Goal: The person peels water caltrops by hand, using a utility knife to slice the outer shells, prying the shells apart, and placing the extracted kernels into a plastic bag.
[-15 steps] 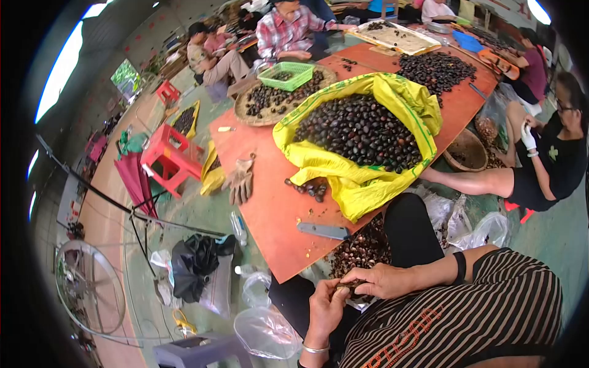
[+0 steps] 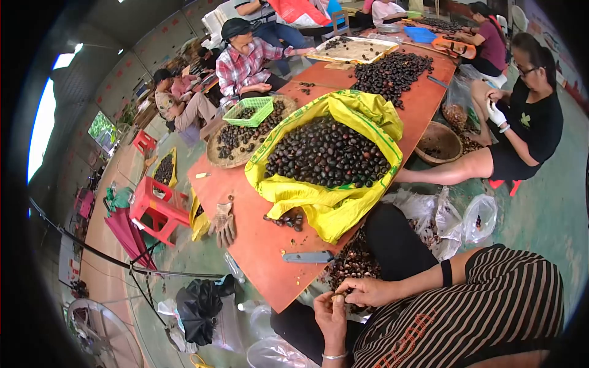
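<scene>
Inspecting the grip first for risk: I am pinching a small brownish piece [image 2: 340, 294] over my lap, and much of it is being hidden by my own skin. The likeliest fault, in my judgement, is a slip: with so little surface showing between the tips, uneven pressure could be sending it down into the heap of broken shells [image 2: 354, 264] below, where similar colouring would be making it hard to find. Were a hard edge to give way suddenly, a thumb could also be taking a scrape, as both my hands are working bare.

Secondary hazard: a knife-like tool [image 2: 308, 257] is lying flat near the edge of the orange tabletop [image 2: 251, 251], close to my knee; a bump from below could be tipping it off. The yellow sack [image 2: 331, 218] is standing wide open, and a knock could be spilling its dark nuts [image 2: 325, 153].

Condition of the fingers: on my left hand [image 2: 330, 317], thumb and index are closing nearly together on the piece, the others curling in. On my right hand [image 2: 372, 291], the fingers are bending around its other side, also pinching. Neither hand is gaping open. Exactly how each tip is bearing, I cannot tell.
</scene>
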Tool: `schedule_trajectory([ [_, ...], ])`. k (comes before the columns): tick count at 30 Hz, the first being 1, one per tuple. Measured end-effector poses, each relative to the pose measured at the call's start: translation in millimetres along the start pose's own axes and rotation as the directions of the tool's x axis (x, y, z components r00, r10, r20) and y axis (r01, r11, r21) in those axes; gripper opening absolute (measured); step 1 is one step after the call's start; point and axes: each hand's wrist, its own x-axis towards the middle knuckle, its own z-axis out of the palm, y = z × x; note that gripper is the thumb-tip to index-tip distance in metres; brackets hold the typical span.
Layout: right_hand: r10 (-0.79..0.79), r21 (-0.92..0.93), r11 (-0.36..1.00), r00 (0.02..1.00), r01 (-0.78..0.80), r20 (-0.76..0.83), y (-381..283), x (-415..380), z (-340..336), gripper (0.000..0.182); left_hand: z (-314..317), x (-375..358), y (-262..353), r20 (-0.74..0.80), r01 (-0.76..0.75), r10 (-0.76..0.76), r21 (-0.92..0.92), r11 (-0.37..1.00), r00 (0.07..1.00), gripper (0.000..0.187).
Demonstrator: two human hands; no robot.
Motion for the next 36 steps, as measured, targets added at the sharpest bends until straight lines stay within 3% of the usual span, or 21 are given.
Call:
schedule_trajectory([
  [2,-0.023,0.023,0.999,1.0,0.023,-0.022,6.5,-0.8,1.0,0.029,-3.2,3.7,-3.4,0.007,0.05,-0.051,0.048,0.998,0.999,0.024],
  [4,0.086,0.132,0.988,0.996,-0.085,-0.004,2.6,-3.2,0.2,0.028,-0.8,2.6,3.6,0.013,0.066,-0.066,0.049,0.997,0.998,0.022],
  [5,0.209,0.213,0.954,0.977,-0.21,0.027,-1.4,-5.2,-1.2,0.027,0.2,2.8,6.0,0.013,0.087,-0.088,0.048,0.995,0.996,0.02],
  [6,0.198,0.215,0.957,0.98,-0.197,0.017,3.0,-4.2,-2.2,0.027,-0.5,4.0,4.3,0.025,0.079,-0.081,0.053,0.995,0.996,0.02],
  [9,0.071,0.117,0.991,0.997,-0.068,-0.025,17.5,-2.4,-3.6,0.029,-0.4,5.9,1.8,0.051,0.057,-0.067,0.168,0.984,0.996,0.016],
  [13,0.012,-0.003,1.0,1.0,-0.012,-0.003,36.7,-0.7,-12.4,0.03,-6.8,8.1,-21.8,0.126,0.01,-0.035,0.19,0.982,0.991,0.016],
  [14,0.013,0.003,1.0,1.0,-0.013,-0.009,40.5,-1.5,-13.6,0.03,-7.7,7.4,-26.7,0.147,0.023,-0.054,0.203,0.979,0.988,0.016],
  [17,0.063,-0.212,0.975,0.998,-0.063,-0.006,48.1,-3.3,-21.1,0.026,-10.5,6.8,-40.0,0.193,0.049,-0.1,0.252,0.966,0.976,0.016],
  [22,0.069,-0.277,0.958,0.997,-0.075,-0.031,51.6,-2.7,-24.5,0.026,-7.1,7.1,-41.7,0.211,0.049,-0.118,0.306,0.951,0.97,0.017],
  [25,0.087,-0.305,0.948,0.996,-0.088,-0.017,59.1,-0.1,-25.5,0.027,-7.5,5.5,-43.8,0.226,0.092,-0.145,0.231,0.969,0.963,0.016],
  [28,0.123,-0.352,0.928,0.992,-0.119,-0.011,63.0,0.4,-26.4,0.029,-9.2,4.9,-41.9,0.259,0.104,-0.187,0.304,0.947,0.948,0.016],
  [31,0.114,-0.374,0.921,0.993,-0.108,-0.005,69.2,1.2,-27.1,0.03,-10.8,6.3,-43.8,0.277,0.153,-0.241,0.304,0.94,0.93,0.016],
  [33,0.092,-0.362,0.928,0.996,-0.086,0.001,76.1,2.6,-27.3,0.031,-11.0,6.3,-45.9,0.259,0.322,-0.361,0.182,0.929,0.896,0.017],
  [36,0.014,-0.414,0.91,1.0,-0.021,-0.02,81.1,2.9,-27.9,0.026,-13.4,8.2,-46.6,0.27,0.431,-0.451,0.133,0.893,0.851,0.019],
])
